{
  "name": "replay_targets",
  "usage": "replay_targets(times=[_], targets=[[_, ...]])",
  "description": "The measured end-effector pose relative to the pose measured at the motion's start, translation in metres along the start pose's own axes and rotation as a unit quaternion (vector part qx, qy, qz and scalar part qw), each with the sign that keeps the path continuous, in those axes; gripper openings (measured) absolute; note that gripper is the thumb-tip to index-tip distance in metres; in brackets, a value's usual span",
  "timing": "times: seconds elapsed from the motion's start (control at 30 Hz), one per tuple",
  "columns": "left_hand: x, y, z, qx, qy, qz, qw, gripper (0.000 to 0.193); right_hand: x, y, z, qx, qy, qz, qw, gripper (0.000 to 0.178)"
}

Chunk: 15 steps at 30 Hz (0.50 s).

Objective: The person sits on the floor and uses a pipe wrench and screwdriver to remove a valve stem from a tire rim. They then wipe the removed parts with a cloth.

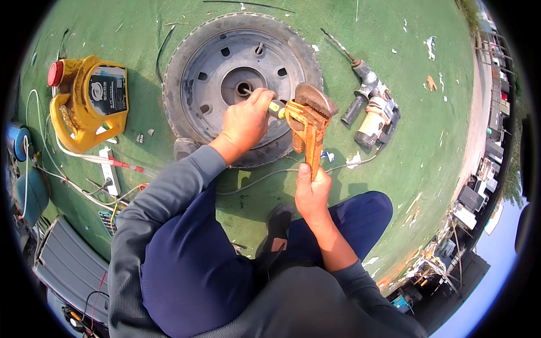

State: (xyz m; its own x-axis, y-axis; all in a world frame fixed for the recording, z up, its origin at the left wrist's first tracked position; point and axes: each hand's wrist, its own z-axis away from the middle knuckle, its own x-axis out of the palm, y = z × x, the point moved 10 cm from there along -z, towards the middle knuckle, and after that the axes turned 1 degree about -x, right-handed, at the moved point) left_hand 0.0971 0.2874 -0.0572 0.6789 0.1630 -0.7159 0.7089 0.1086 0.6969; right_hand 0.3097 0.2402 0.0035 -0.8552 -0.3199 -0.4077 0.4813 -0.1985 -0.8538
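A wheel with a worn tyre (176, 73) and a grey metal rim lies flat on the green ground in front of me. My left hand (245, 121) is closed around a screwdriver with a yellow-and-dark handle (274, 106); its thin shaft points into the round hub (243, 88) at the wheel's centre. My fingers hide much of the handle, and whether the tip touches the hub I cannot tell. In my right hand (313, 192) is an orange pipe wrench (311, 132), gripped by its handle and held upright. The wrench's rusty head is right beside the screwdriver's butt end.
A corded drill (373, 110) with a long bit lies right of the wheel, its cable running below the tyre. At left stand a yellow jug (79, 107) with a red cap and a white power strip (110, 172) among cords. A dark ribbed case (73, 267) sits lower left.
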Motion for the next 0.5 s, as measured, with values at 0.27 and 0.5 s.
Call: replay_targets(times=[0.27, 0.5], targets=[[-0.007, 0.001, -0.002, 0.002, 0.012, 0.008, 1.000, 0.037, -0.043, -0.063, 0.016, -0.154, 0.028, -0.215, 0.964, 0.048], [0.003, -0.001, 0.002, 0.002, 0.006, 0.001, 1.000, 0.034, 0.004, -0.026, -0.019, 0.024, 0.008, -0.159, 0.987, 0.050]])
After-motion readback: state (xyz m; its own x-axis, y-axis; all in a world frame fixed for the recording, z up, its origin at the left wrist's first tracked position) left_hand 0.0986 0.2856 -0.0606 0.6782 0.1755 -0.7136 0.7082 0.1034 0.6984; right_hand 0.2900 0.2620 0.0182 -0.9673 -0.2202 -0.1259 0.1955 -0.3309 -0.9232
